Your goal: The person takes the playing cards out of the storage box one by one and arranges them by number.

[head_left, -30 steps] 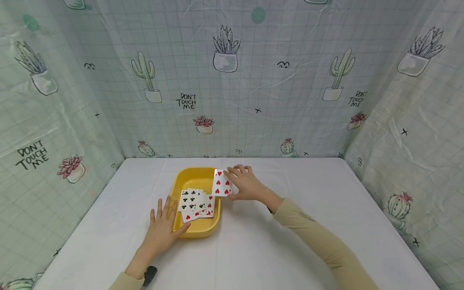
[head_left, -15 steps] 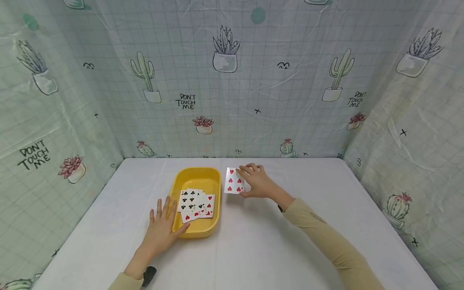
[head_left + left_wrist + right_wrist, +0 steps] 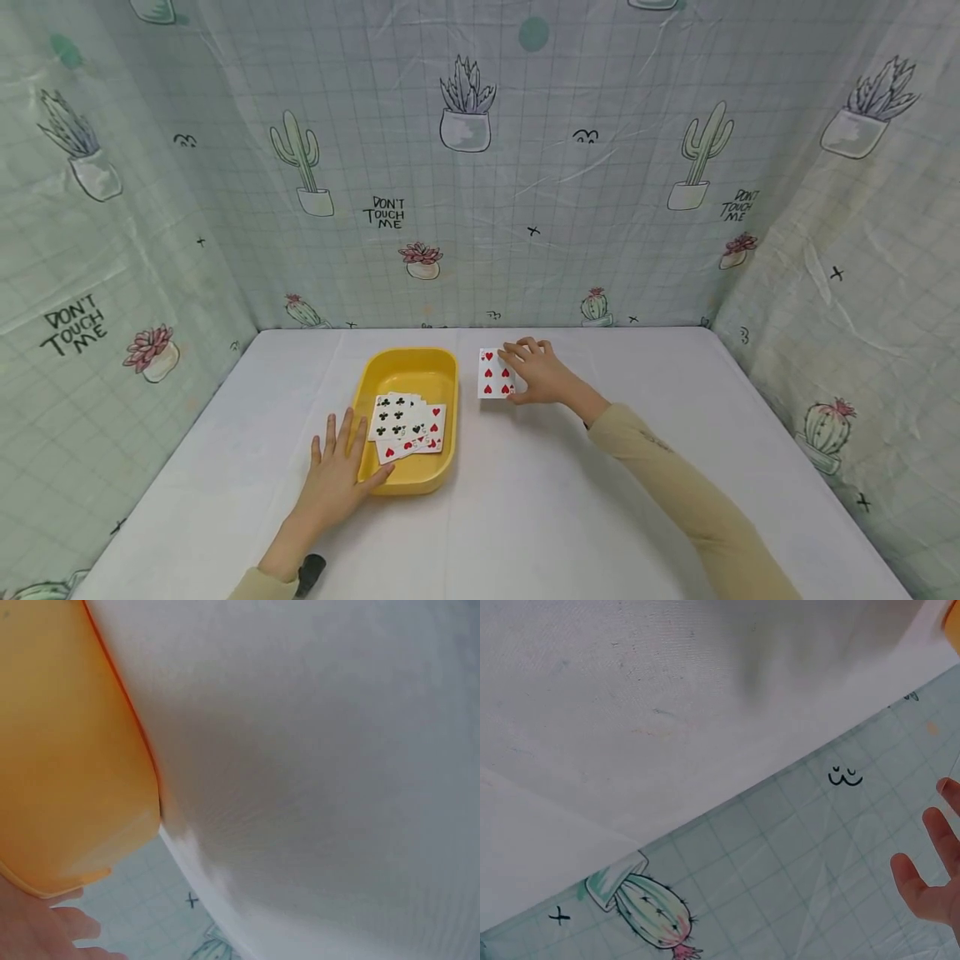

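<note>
My right hand (image 3: 546,373) pinches a playing card (image 3: 489,379) with red hearts by its right side, close over the white table to the right of the yellow tray (image 3: 411,482). Inside the tray, several overlapping playing cards (image 3: 397,418) lie face up, a clubs card on top. My left hand (image 3: 330,483) rests at the tray's left rim with fingers spread. The left wrist view shows the tray's outer wall and part of that hand (image 3: 37,922). Some right fingers (image 3: 937,840) appear at the right wrist view's edge; the held card is out of that view.
A white-covered table (image 3: 570,517) carries the tray. Behind it and along both sides hangs a printed curtain (image 3: 525,167) with cactus drawings. A dark band (image 3: 311,573) sits at the left wrist.
My right hand has carried the hearts card from over the tray's right rim to the right, beyond the tray. The left hand and the tray have stayed in place.
</note>
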